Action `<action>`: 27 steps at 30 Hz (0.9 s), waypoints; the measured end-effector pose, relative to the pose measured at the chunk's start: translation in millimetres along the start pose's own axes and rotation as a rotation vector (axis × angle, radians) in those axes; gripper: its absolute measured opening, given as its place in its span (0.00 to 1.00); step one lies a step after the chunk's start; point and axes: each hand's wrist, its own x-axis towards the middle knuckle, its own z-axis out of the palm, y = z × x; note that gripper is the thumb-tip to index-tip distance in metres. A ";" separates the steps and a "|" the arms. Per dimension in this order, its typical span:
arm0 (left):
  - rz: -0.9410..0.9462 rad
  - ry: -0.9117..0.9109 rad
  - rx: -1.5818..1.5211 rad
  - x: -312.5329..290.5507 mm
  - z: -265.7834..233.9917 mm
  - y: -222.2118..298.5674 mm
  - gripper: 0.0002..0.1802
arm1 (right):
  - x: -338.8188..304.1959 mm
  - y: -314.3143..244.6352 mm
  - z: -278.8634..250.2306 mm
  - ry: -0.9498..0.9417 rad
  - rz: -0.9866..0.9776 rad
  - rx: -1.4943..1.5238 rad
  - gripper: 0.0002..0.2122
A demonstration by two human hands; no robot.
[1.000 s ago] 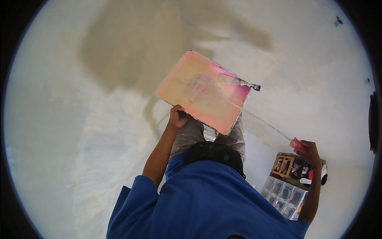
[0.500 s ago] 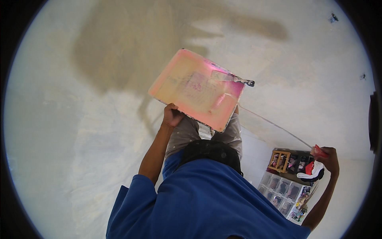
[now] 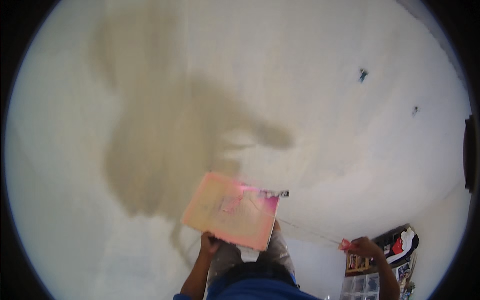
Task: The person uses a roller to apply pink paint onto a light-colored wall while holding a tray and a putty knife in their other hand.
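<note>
Below the middle of the view, a pink-and-cream board (image 3: pixel 232 220) lies slanted in front of the thighs, its face turned up and smeared with a magenta patch near the far right corner. Left hand (image 3: pixel 209 245): clamped on the board's near edge, toward its left end. On the far right corner rests a flat tool (image 3: pixel 276 193), its dark, paint-spotted handle jutting past the rim. Right hand (image 3: pixel 365 247): well apart from the board, digits closed on a red piece (image 3: pixel 344 244). A thin pale line (image 3: pixel 310 231) runs from this piece to the board; cannot tell whether it is a blade seen edge-on. Nearest the wearer: grey trousers (image 3: pixel 222 261), black bag (image 3: pixel 257 270) at the waist, blue shirt (image 3: pixel 260 291). Beyond the right hand: wooden rack (image 3: pixel 358 263), with clear boxes (image 3: pixel 361 286) beside it. Farther out: pale wall (image 3: pixel 320 140) bearing a broad shadow (image 3: pixel 155 165) and two small dark spots (image 3: pixel 363 75), detail too small to tell.
</note>
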 end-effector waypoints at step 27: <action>-0.049 -0.055 -0.149 22.7 -61.9 -21.4 0.31 | 384.2 -232.0 -223.0 1.181 -0.312 1.035 0.12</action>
